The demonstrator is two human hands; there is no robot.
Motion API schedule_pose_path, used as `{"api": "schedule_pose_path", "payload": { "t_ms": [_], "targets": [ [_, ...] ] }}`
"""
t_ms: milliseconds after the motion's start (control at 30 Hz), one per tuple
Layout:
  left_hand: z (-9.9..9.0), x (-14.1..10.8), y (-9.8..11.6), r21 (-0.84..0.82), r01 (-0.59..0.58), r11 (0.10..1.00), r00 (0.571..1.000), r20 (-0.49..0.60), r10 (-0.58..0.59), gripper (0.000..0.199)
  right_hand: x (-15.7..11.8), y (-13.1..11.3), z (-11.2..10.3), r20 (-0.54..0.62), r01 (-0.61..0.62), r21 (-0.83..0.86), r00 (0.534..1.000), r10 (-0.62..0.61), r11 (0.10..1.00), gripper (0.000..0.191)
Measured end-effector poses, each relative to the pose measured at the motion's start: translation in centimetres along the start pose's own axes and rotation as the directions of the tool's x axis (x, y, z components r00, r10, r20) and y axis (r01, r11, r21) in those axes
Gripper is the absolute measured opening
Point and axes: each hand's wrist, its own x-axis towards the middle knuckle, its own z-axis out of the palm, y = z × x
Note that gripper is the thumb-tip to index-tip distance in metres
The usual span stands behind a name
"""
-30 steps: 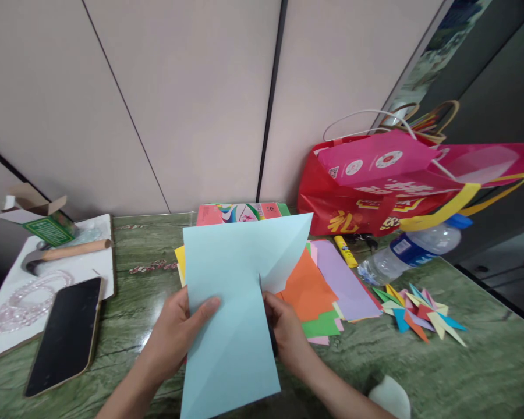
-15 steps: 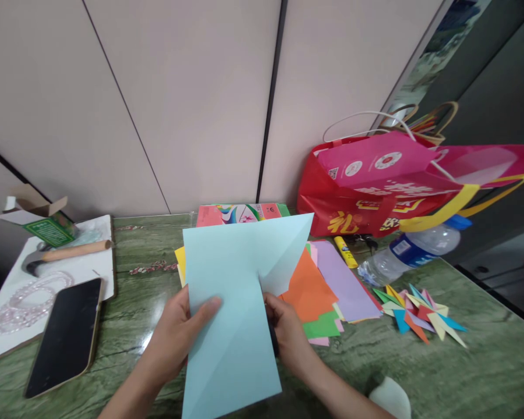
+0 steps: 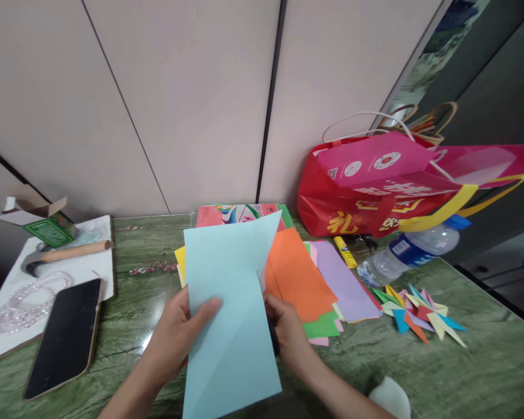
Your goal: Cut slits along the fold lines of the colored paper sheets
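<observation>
A light blue sheet of paper (image 3: 227,291) is held upright over the table, with a cut running up from its right edge. My left hand (image 3: 181,331) grips its left edge, thumb across the front. At the right edge my right hand (image 3: 290,329) is closed round the dark handle of scissors (image 3: 273,336); a bit of blade shows at the cut, and the rest is behind the paper. Orange paper (image 3: 299,270) lies behind on green and pink sheets, beside a purple sheet (image 3: 344,282).
On the left are a phone (image 3: 65,337), a hammer (image 3: 76,251), a green box (image 3: 50,230) and beads (image 3: 32,302). Right are a red bag (image 3: 353,201), a glue stick (image 3: 346,252), a bottle (image 3: 413,250) and folded paper pieces (image 3: 419,314). A white object (image 3: 390,398) sits at the near edge.
The paper's upper right flap has folded back and leftward, uncovering more of the orange sheet. Both hands have stayed nearly in place.
</observation>
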Motion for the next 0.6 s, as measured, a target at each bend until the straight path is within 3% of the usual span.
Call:
{"api": "schedule_pose_path", "payload": {
  "t_ms": [233,433,600],
  "targets": [
    [-0.9,0.6,-0.1,-0.006,-0.07,0.998,0.995,-0.073,0.069,0.036,-0.3,0.1,0.3,0.089,-0.059,0.054,0.995,0.054,0.997,0.014],
    [-1.1,0.5,0.0,-0.013,0.036,0.999,0.996,-0.082,-0.037,0.03,-0.6,0.7,0.7,0.168,-0.065,0.113,0.985,0.045,0.992,0.022],
    [-0.8,0.3,0.6,0.072,0.075,0.995,0.994,-0.08,-0.069,0.027,-0.8,-0.6,0.8,0.253,0.044,0.055,0.966,-0.057,0.997,0.038]
  ]
}}
